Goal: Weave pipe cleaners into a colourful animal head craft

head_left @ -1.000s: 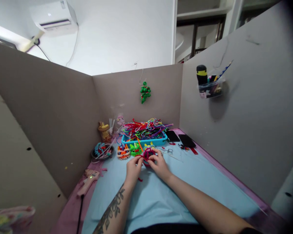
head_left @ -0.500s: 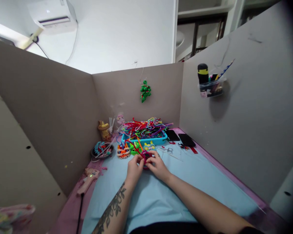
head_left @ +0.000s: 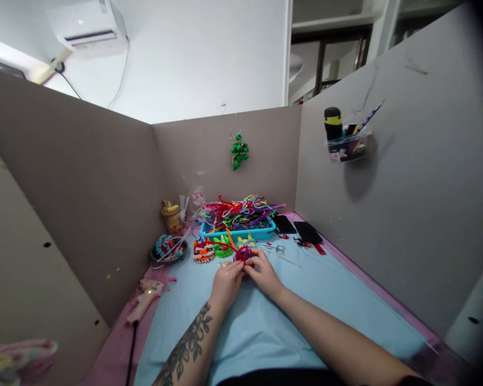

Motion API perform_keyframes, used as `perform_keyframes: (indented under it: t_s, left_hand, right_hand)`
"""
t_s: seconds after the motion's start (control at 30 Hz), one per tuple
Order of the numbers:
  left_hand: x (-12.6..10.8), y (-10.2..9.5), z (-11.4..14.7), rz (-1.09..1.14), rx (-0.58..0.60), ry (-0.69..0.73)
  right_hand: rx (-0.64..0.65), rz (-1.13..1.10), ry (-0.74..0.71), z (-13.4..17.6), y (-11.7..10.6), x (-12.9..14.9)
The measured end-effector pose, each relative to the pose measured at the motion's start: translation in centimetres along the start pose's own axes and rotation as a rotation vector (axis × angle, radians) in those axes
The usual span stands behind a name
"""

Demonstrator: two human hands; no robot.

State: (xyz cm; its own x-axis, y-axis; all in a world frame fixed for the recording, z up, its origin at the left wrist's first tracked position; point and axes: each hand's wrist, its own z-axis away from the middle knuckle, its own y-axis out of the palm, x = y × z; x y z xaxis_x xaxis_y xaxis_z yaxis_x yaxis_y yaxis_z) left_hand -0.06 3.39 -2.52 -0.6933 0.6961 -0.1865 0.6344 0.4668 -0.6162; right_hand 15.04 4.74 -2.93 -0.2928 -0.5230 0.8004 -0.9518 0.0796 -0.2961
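Both hands meet at the middle of the blue-covered table around a small magenta and dark woven pipe-cleaner piece (head_left: 242, 254). Fingers of my left hand (head_left: 227, 276) are pinched together at its near left side. With thumb and fingers, my right hand (head_left: 261, 269) grips its near right side. Loose red and orange stems stick out from the piece toward the upper left. My fingers hide its lower part. Just beyond it stand finished-looking pipe-cleaner figures: an orange one (head_left: 203, 251), a green one (head_left: 222, 246) and a yellow and blue one (head_left: 246, 241).
A blue tray (head_left: 257, 234) heaped with coloured pipe cleaners stands at the back. Scissors (head_left: 279, 249) and two black phones (head_left: 307, 232) lie right of it. On the left are a dark bowl (head_left: 177, 257), a lidded jar (head_left: 172, 217) and a corded pink glue gun (head_left: 145, 301). Partitions enclose three sides.
My left hand has rolled over, its back now facing up and its fingers closer to my right hand. The red stem has swung lower to the left.
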Motion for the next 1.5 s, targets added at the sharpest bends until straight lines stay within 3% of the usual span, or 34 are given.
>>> perform_keyframes:
  t_s: [0.4, 0.57, 0.7, 0.9, 1.0, 1.23, 1.37, 1.5]
  left_hand:
    - [-1.0, -0.3, 0.0, -0.18, 0.085, -0.136]
    - [-0.6, -0.2, 0.1, -0.188, 0.069, -0.135]
    - [-0.6, -0.2, 0.1, -0.149, 0.089, -0.064]
    - [-1.0, -0.2, 0.1, 0.016, 0.167, 0.061]
    - [-1.1, -0.3, 0.0, 0.097, 0.161, -0.063]
    - [-0.4, -0.1, -0.6, 0.546, 0.043, -0.545]
    - [-0.2, 0.0, -1.0, 0.712, 0.068, -0.636]
    - [-0.5, -0.5, -1.2, 0.691, 0.101, -0.599]
  right_hand:
    - [0.08, -0.076, -0.019, -0.2, -0.5, -0.4]
    - [0.028, -0.126, -0.042, -0.4, -0.3, -0.6]
    - [-0.019, -0.095, 0.0, -0.6, -0.5, -0.8]
    - [0.104, -0.034, -0.028, -0.9, -1.0, -1.0]
    - [0.079, -0.052, -0.018, -1.0, -1.2, -0.6]
    - [0.017, -0.14, -0.017, -1.1, -1.4, -0.2]
    - [0.01, -0.232, -0.004, -1.0, -0.9, -0.8]
    - [-0.018, -0.158, 0.01, -0.9, -0.8, -0.7]
